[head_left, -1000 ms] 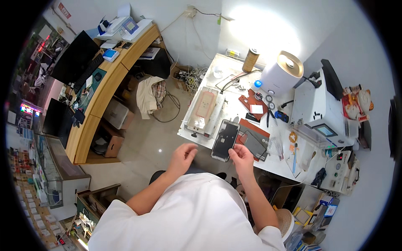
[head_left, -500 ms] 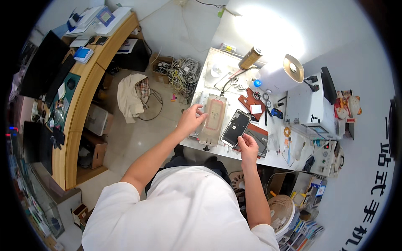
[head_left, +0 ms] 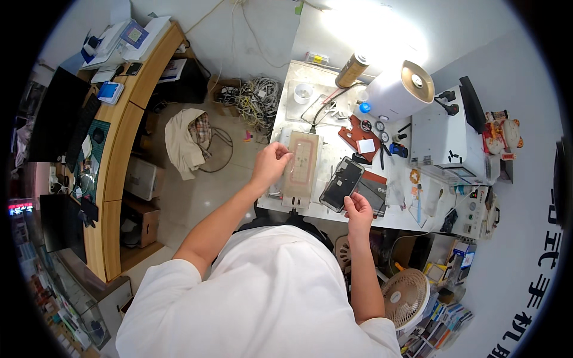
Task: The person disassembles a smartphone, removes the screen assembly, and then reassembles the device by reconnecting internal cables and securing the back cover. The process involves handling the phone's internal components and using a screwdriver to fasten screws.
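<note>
My right hand (head_left: 359, 213) pinches the lower right corner of a phone screen (head_left: 341, 185), thumb on top. The screen's dark back, with a thin pale edge, faces up and is held at a slant over the table's front part. My left hand (head_left: 270, 165) hovers at the left edge of a flat beige heating plate (head_left: 302, 170) with a reddish rectangular outline. Its thumb and fingertips are drawn together; whether something small is between them I cannot make out. A black cable runs into the plate's far end.
Brown pads (head_left: 360, 136), pliers and small round tins lie beyond the screen. At the right stand a white cylinder-shaped device (head_left: 399, 92) and a white boxy machine (head_left: 444, 137). A tall can (head_left: 352, 70) and a white cup (head_left: 302, 92) stand farther back.
My left hand's fingers have closed together beside the plate. The phone screen has turned a little in my right hand, which keeps its hold. The whole view has shifted slightly.
</note>
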`<state>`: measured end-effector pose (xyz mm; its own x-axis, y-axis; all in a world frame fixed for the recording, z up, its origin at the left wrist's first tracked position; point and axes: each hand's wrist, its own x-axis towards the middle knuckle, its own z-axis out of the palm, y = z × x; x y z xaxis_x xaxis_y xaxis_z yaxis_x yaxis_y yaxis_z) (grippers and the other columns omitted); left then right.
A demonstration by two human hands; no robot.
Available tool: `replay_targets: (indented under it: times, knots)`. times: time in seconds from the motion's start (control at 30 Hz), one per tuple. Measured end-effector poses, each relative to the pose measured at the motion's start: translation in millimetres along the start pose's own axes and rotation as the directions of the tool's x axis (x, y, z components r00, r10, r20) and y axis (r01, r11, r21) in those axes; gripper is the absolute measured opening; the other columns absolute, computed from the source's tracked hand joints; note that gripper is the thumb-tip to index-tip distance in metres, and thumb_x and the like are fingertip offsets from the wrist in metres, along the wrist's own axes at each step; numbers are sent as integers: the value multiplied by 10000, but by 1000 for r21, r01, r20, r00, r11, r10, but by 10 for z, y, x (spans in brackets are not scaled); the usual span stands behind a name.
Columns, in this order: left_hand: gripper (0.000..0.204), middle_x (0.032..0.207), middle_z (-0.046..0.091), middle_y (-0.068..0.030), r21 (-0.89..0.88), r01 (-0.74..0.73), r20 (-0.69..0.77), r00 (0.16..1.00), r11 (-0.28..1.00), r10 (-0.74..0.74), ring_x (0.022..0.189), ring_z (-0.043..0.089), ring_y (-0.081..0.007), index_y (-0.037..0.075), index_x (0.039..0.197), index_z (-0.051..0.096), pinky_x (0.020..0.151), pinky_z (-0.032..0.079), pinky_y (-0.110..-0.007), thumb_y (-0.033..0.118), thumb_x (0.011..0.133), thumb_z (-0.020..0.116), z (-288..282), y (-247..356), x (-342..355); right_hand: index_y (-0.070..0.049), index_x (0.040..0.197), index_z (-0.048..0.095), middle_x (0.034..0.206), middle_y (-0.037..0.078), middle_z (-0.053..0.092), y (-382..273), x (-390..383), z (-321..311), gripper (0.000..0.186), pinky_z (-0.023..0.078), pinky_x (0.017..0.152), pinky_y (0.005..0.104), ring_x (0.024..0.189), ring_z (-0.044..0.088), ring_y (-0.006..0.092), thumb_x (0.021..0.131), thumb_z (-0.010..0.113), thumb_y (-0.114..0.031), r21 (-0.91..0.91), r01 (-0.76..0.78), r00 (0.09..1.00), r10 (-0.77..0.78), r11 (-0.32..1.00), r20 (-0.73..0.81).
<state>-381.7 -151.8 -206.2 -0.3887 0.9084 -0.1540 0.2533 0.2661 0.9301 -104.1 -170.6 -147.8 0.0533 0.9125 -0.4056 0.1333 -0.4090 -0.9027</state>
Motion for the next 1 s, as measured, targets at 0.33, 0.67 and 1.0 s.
replay_targets:
  times: [0.33,0.67,1.0]
  knots:
    - [183,762,684,-37,9,3,1,1000,1000,-3,645,614,-81,4,917,669,572,514,-256,144,841,760,-8,66,2,-18,1127,640,911,-22,683,-12,141,38,233,405,600,194,732,573,31,939,665,-154,-6,-30,995,30,1000,97]
    - [181,745,674,-37,-17,46,-11,999,999,-46,619,603,-79,-6,912,664,549,505,-244,136,847,755,20,60,13,-23,1134,641,926,-11,684,-139,222,187,241,423,604,199,749,573,30,935,674,-154,12,-28,984,25,1000,175]
    - [210,763,684,-58,-15,-3,-35,999,1000,3,657,626,-118,-5,922,660,597,509,-275,184,871,732,-2,55,-3,59,1139,644,929,73,714,-30,431,591,318,517,707,244,808,651,103,895,705,-135,-50,131,948,-111,990,298]
